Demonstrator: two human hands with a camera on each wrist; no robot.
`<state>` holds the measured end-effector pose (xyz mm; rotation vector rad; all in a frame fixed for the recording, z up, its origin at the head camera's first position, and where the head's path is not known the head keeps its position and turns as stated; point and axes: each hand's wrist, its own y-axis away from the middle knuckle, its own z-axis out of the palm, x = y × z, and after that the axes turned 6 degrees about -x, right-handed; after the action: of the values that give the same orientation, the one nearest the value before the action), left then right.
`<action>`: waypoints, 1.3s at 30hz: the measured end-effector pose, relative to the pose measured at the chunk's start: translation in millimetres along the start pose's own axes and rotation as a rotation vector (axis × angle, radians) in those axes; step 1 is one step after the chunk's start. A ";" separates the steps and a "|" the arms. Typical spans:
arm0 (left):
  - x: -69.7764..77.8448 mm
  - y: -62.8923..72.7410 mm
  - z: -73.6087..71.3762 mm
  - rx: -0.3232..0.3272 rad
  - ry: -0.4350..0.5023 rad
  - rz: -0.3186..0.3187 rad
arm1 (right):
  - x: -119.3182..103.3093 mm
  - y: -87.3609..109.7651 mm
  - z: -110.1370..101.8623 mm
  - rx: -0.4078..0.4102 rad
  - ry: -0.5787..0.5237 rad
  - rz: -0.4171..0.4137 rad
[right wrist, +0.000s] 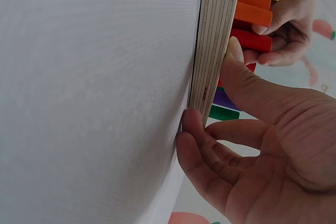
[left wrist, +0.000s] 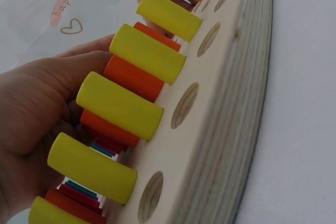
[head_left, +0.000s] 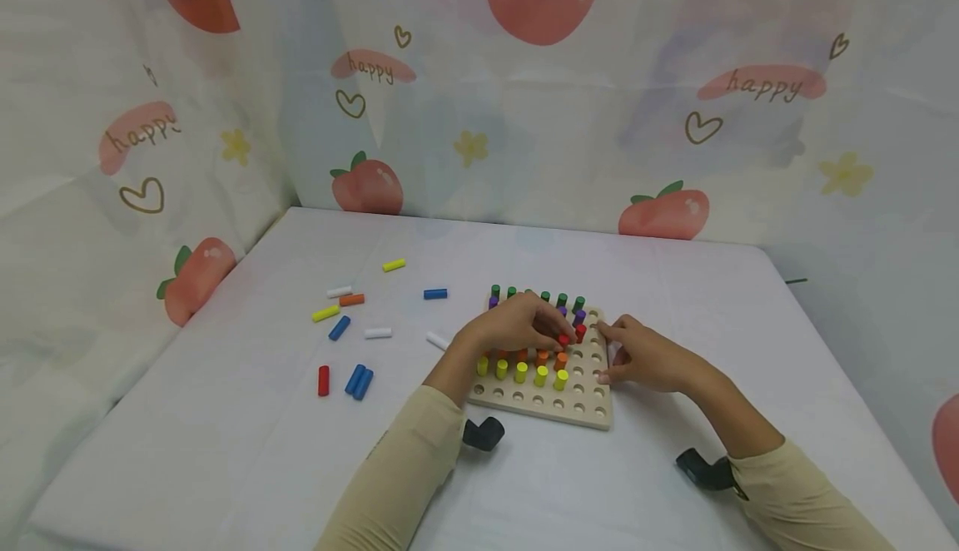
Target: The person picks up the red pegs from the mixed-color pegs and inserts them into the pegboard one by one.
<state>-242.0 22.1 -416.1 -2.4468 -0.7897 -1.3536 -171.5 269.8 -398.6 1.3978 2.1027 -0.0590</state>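
A wooden pegboard (head_left: 541, 412) lies on the table, with rows of green, purple, red, orange and yellow pegs standing in its holes. My left hand (head_left: 515, 324) reaches over the board from the left. Its thumb and fingers pinch a red peg (right wrist: 252, 40) in the red row, beside another upright red peg (head_left: 580, 333). That hand covers part of the purple and red rows in the head view. At the board's right edge is my right hand (head_left: 650, 355). In the right wrist view, its thumb (right wrist: 237, 59) presses the top face while its fingers touch the side edge.
Loose pegs lie left of the board, among them a red peg (head_left: 323, 380), blue pegs (head_left: 359, 381), an orange peg (head_left: 352, 300), yellow pegs (head_left: 325, 314) and white pegs (head_left: 378, 333). One white peg (head_left: 438, 340) lies near my left forearm. A printed curtain (head_left: 479, 101) stands behind the table.
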 end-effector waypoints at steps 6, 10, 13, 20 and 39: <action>0.9 0.9 0.4 0.000 -0.001 -0.012 | -1.0 0.7 -0.5 0.000 -0.001 -0.002; 1.2 0.5 -0.1 -0.003 -0.003 -0.013 | -0.9 0.7 -0.9 0.001 -0.001 -0.003; 0.6 -0.2 -0.4 -0.002 -0.004 -0.007 | -0.3 0.6 -1.2 0.003 -0.001 -0.004; -1.9 -1.0 -0.3 -0.002 0.004 0.001 | 1.2 -0.5 -0.9 0.003 0.000 -0.004; -2.2 -0.8 -0.5 0.000 -0.022 0.012 | 1.0 -1.0 0.3 0.003 -0.001 -0.005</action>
<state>-243.8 21.8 -417.7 -2.4659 -0.7790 -1.3251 -172.4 270.1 -399.6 1.3936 2.1059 -0.0647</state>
